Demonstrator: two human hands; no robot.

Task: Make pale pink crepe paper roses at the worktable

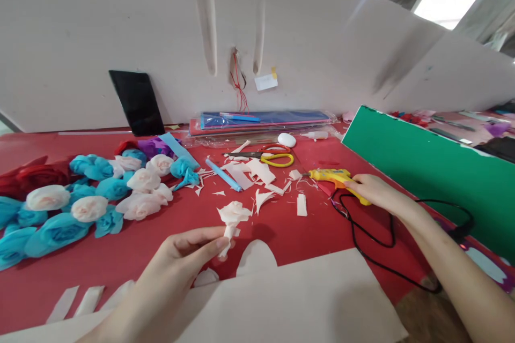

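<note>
My left hand (189, 260) pinches the stem of a small white paper flower (234, 213), its petals facing up. At the right, my right hand (368, 190) is closed around the handle of a yellow hot glue gun (332, 176), whose nozzle points left over the red table. A black cord (374, 260) loops below it. Just under the flower lies a rounded white paper petal (256, 258), beside a large pale sheet (306, 300). White paper scraps (261, 171) are strewn beyond the flower, near yellow-and-red-handled scissors (277, 159).
Several finished blue, white and red paper flowers (108, 187) fill the left side. A black tablet (137, 102) leans on the wall. A blue pen (223, 174) lies among the scraps. Wrapped paper sheets (265, 119) rest at the back; a green board (434, 171) stands at the right.
</note>
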